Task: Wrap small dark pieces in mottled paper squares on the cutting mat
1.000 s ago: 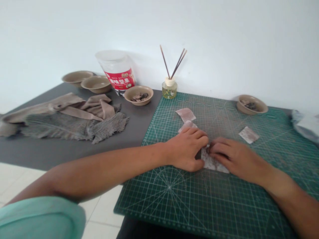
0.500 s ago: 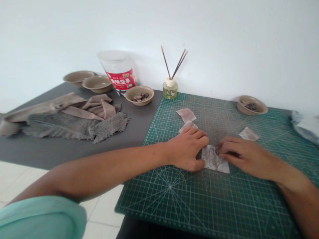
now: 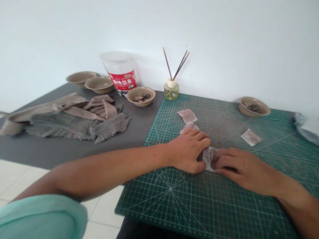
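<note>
A small whitish cloth square (image 3: 208, 159) with brownish blotches lies on the green cutting mat (image 3: 171, 205). My left hand (image 3: 186, 151) is closed over its left edge, thumb and fingers curled down against it. From the other side my right hand (image 3: 239, 166) covers the square's right part with bent, closed fingers; their tips are hidden, so any small item in them does not show. Behind my left hand lies a similar pale square (image 3: 190, 126), partly covered, with another square (image 3: 187, 116) just beyond. One more square (image 3: 251, 137) rests beyond my right hand.
Bowls with small dark pieces stand at the back: one bowl (image 3: 141, 103) left, another bowl (image 3: 253, 112) right. A reed diffuser (image 3: 171, 90) and plastic tub (image 3: 122, 74) are near the wall. Crumpled grey-brown cloth (image 3: 64, 122) and two more bowls (image 3: 99, 87) occupy the left.
My right hand has moved slightly left and toward me, now covering the square's right part, which showed before. My left hand stays on the left edge.
</note>
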Demonstrator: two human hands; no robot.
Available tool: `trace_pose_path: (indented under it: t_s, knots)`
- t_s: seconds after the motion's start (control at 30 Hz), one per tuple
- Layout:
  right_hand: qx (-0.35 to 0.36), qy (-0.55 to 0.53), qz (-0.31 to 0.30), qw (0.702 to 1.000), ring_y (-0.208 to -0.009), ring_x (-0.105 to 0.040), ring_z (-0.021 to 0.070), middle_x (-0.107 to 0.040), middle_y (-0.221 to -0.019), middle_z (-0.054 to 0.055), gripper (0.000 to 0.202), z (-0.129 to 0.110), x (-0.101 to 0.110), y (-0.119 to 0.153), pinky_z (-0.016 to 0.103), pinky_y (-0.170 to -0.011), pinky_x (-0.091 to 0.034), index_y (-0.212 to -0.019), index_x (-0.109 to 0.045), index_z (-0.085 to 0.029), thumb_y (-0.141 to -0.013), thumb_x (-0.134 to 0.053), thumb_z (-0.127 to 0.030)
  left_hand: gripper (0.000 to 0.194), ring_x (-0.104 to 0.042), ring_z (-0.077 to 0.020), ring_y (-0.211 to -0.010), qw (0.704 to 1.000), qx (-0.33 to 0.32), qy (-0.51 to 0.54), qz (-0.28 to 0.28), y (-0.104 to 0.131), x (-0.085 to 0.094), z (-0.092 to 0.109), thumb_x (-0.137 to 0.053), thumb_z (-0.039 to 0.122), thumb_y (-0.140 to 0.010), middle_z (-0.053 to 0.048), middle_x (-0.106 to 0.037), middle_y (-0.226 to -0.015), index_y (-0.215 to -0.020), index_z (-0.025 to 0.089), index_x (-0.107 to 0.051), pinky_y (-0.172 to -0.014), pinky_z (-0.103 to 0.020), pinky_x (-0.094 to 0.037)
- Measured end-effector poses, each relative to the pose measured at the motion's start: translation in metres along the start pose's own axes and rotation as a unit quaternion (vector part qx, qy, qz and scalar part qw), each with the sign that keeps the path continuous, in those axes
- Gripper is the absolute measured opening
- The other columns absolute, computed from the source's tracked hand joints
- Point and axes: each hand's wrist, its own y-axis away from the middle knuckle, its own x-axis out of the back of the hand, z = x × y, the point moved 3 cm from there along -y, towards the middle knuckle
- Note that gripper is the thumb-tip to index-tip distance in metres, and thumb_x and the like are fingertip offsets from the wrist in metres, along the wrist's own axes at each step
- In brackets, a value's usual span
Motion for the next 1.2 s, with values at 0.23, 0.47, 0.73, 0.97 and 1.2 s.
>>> trace_pose_path:
  t_s: [0.23, 0.47, 0.73, 0.97, 1.2]
  knots:
    - [-0.035, 0.033, 0.041, 0.998, -0.091, -0.067, 0.0224, -0.073, -0.104, 0.004, 0.017, 0.009, 0.009, 0.000, 0.039, -0.081, -0.048, -0.096, -0.071, -0.025, -0.101, -0.054, -0.023, 0.039, -0.054, -0.0315, -0.117, 1.000, 0.000, -0.003, 0.005, 0.000, 0.001, 0.000, -0.064, 0.042, -0.080, -0.015, -0.060, -0.131, -0.107, 0.016, -0.057, -0.106, -0.046, -0.040]
    - [-0.021, 0.036, 0.066, 0.997, -0.098, -0.065, 0.0255, -0.071, -0.105, 0.006, 0.019, 0.001, 0.003, -0.005, 0.044, -0.087, -0.049, -0.100, -0.069, -0.023, -0.102, -0.051, -0.024, 0.038, -0.055, -0.0320, -0.117, 1.000, 0.004, 0.007, 0.002, 0.000, 0.001, 0.000, -0.064, 0.042, -0.079, -0.014, -0.060, -0.131, -0.107, 0.017, -0.058, -0.106, -0.047, -0.040]
    - [0.011, -0.009, -0.009, 1.000, -0.093, -0.066, 0.0210, -0.070, -0.104, 0.004, 0.020, -0.001, 0.002, 0.002, 0.036, -0.081, -0.053, -0.095, -0.069, -0.026, -0.102, -0.051, -0.023, 0.039, -0.054, -0.0325, -0.117, 1.000, 0.000, 0.010, -0.001, 0.000, 0.001, 0.000, -0.063, 0.044, -0.080, -0.015, -0.060, -0.131, -0.106, 0.016, -0.058, -0.106, -0.048, -0.040]
    - [-0.057, 0.029, 0.092, 0.994, -0.094, -0.067, 0.0245, -0.071, -0.105, 0.007, 0.017, 0.014, 0.008, 0.000, 0.043, -0.083, -0.053, -0.100, -0.069, -0.024, -0.101, -0.052, -0.023, 0.037, -0.054, -0.0332, -0.119, 1.000, 0.000, 0.011, 0.002, 0.000, 0.001, 0.000, -0.062, 0.041, -0.080, -0.016, -0.059, -0.133, -0.107, 0.016, -0.057, -0.106, -0.049, -0.040]
    - [0.026, -0.003, 0.046, 0.999, -0.096, -0.069, 0.0218, -0.072, -0.108, 0.005, 0.020, -0.013, -0.002, -0.001, 0.039, -0.086, -0.054, -0.099, -0.069, -0.026, -0.102, -0.050, -0.023, 0.040, -0.054, -0.0326, -0.117, 1.000, 0.002, 0.004, -0.002, 0.001, 0.000, -0.001, -0.064, 0.044, -0.080, -0.015, -0.060, -0.132, -0.108, 0.017, -0.058, -0.107, -0.049, -0.040]
